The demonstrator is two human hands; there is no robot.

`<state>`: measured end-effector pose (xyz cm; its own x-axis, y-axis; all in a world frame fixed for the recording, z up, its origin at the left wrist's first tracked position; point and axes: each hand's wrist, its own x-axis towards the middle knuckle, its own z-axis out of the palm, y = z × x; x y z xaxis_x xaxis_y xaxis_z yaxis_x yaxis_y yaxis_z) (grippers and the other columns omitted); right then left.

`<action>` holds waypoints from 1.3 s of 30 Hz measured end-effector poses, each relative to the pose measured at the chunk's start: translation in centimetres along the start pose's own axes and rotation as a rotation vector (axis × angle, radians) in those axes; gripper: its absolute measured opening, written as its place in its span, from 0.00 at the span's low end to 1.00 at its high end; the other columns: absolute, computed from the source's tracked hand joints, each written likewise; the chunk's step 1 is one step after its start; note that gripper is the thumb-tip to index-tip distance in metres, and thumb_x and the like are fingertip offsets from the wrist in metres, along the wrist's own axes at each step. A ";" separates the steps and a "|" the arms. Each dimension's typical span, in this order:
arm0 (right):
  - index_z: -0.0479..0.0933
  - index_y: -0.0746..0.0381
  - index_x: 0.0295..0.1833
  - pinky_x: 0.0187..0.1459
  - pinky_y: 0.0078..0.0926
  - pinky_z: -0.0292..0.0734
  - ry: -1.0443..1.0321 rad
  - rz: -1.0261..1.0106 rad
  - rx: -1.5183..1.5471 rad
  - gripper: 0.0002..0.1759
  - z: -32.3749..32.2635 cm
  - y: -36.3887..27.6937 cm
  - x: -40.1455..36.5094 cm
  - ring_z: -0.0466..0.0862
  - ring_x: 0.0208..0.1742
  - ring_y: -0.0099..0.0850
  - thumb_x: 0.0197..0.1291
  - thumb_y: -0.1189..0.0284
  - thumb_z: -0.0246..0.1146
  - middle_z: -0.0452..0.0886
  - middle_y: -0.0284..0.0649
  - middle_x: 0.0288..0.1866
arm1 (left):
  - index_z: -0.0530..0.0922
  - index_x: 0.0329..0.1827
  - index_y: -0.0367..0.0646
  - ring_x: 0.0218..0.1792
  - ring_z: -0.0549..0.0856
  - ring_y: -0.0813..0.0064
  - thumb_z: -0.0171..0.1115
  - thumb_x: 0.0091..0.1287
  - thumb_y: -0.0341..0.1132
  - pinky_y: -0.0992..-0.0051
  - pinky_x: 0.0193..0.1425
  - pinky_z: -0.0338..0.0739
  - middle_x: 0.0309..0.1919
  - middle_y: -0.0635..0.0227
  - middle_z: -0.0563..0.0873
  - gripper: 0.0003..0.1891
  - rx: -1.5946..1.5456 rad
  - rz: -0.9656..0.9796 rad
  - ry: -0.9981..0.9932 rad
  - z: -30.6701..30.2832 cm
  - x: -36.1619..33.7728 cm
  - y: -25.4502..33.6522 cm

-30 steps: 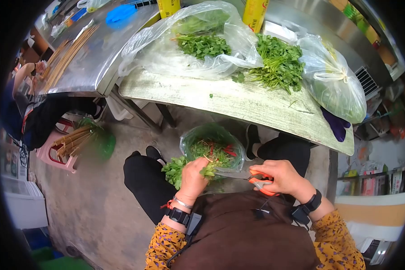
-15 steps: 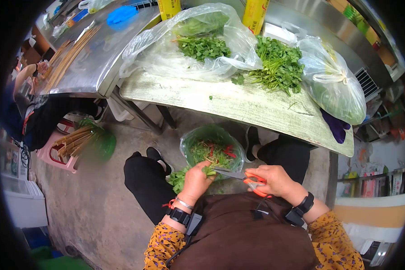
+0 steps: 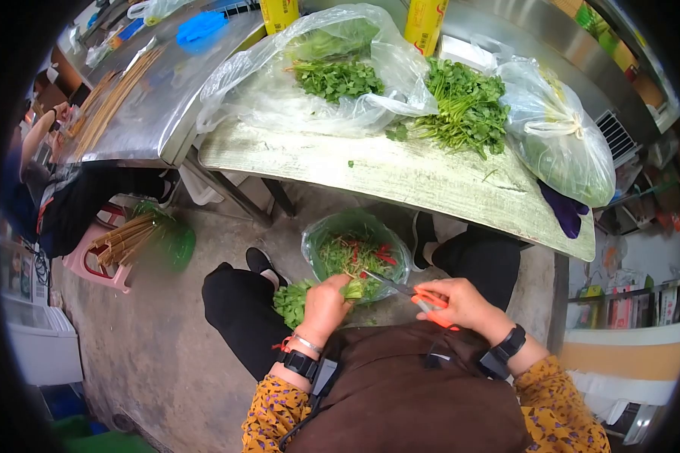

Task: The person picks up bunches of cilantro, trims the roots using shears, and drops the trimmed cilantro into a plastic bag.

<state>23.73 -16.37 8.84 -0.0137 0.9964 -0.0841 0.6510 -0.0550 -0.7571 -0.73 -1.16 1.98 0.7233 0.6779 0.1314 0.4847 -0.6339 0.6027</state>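
My left hand (image 3: 328, 306) is wrapped round a bunch of leafy greens (image 3: 292, 300); leaves hang out on its left and the cut-looking stems show at its right. My right hand (image 3: 461, 302) holds scissors (image 3: 429, 297) by their orange handles, the blades pointing up and left, just right of the stems. Below both hands on the floor stands a bin lined with a green bag (image 3: 310, 240), holding stem scraps (image 3: 340, 253) and red bits. The blade tips are over this bin.
A light board table (image 3: 295, 162) ahead bears an open plastic bag of greens (image 3: 234, 90), a loose pile of greens (image 3: 465, 109), a tied bag (image 3: 563, 143) and a purple cloth (image 3: 563, 211). At left, a person (image 3: 34, 151) sits by a metal table (image 3: 155, 98) with sticks.
The scissors have swung so the blades point further upward, clear of the stems. My left hand and the greens have shifted slightly left.
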 end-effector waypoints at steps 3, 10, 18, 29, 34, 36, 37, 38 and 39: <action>0.79 0.58 0.54 0.41 0.31 0.79 -0.042 0.034 -0.048 0.30 -1.2 -0.3 -0.1 0.85 0.40 0.41 0.45 0.57 0.76 0.85 0.42 0.41 | 0.78 0.42 0.46 0.35 0.83 0.57 0.69 0.45 0.28 0.62 0.38 0.76 0.31 0.63 0.81 0.19 0.073 0.134 -0.016 -0.6 0.3 0.1; 0.80 0.59 0.54 0.42 0.29 0.79 -0.126 0.071 -0.078 0.31 -1.2 0.1 -0.1 0.84 0.39 0.39 0.43 0.58 0.77 0.84 0.42 0.41 | 0.79 0.46 0.49 0.30 0.81 0.61 0.65 0.42 0.24 0.65 0.34 0.73 0.26 0.66 0.78 0.23 0.101 0.231 0.015 -1.1 0.5 0.9; 0.81 0.57 0.53 0.42 0.29 0.78 -0.197 0.116 -0.042 0.30 -1.3 0.6 -0.1 0.85 0.40 0.39 0.45 0.56 0.75 0.85 0.42 0.41 | 0.77 0.61 0.56 0.29 0.80 0.64 0.64 0.42 0.23 0.66 0.34 0.74 0.27 0.67 0.78 0.35 0.151 0.211 -0.032 -0.9 0.4 0.8; 0.81 0.56 0.54 0.40 0.30 0.78 -0.200 0.112 -0.051 0.31 -1.1 0.9 0.1 0.85 0.39 0.40 0.45 0.51 0.74 0.85 0.42 0.40 | 0.75 0.64 0.58 0.29 0.81 0.64 0.63 0.44 0.23 0.66 0.34 0.75 0.27 0.67 0.78 0.37 0.161 0.210 -0.044 -0.7 0.4 0.7; 0.81 0.58 0.53 0.32 0.23 0.73 -0.255 0.273 0.114 0.27 -0.8 0.1 0.1 0.77 0.25 0.27 0.49 0.57 0.75 0.81 0.38 0.27 | 0.72 0.66 0.52 0.29 0.81 0.62 0.64 0.44 0.23 0.65 0.34 0.76 0.27 0.66 0.80 0.39 0.146 0.209 -0.030 0.2 0.4 0.0; 0.81 0.58 0.53 0.31 0.21 0.71 -0.222 0.291 0.130 0.26 -0.1 0.8 0.0 0.74 0.24 0.24 0.50 0.58 0.75 0.78 0.36 0.25 | 0.67 0.69 0.49 0.33 0.83 0.54 0.70 0.44 0.26 0.62 0.38 0.76 0.33 0.58 0.83 0.42 0.161 0.097 -0.102 0.6 0.2 -0.5; 0.81 0.58 0.53 0.30 0.20 0.70 -0.190 0.312 0.149 0.25 0.3 1.1 0.0 0.71 0.23 0.21 0.51 0.60 0.75 0.76 0.34 0.22 | 0.67 0.69 0.49 0.33 0.83 0.54 0.70 0.44 0.26 0.62 0.38 0.76 0.33 0.58 0.83 0.42 0.162 0.096 -0.099 0.6 0.1 -0.6; 0.81 0.58 0.53 0.30 0.20 0.70 -0.191 0.310 0.148 0.25 0.5 1.2 0.0 0.71 0.23 0.21 0.51 0.60 0.75 0.76 0.34 0.22 | 0.67 0.69 0.48 0.33 0.83 0.53 0.71 0.44 0.27 0.62 0.39 0.76 0.32 0.56 0.83 0.43 0.154 0.087 -0.110 0.6 0.1 -0.7; 0.81 0.59 0.52 0.29 0.21 0.69 -0.164 0.298 0.167 0.25 0.7 1.2 0.1 0.70 0.23 0.21 0.51 0.60 0.75 0.75 0.34 0.22 | 0.67 0.69 0.48 0.34 0.83 0.52 0.72 0.44 0.28 0.61 0.40 0.76 0.32 0.55 0.83 0.43 0.144 0.079 -0.122 0.6 0.1 -0.7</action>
<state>23.99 -16.42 7.49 0.0277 0.9122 -0.4088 0.5122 -0.3642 -0.7778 -0.73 -0.88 1.05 0.8121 0.5791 0.0721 0.4829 -0.7363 0.4739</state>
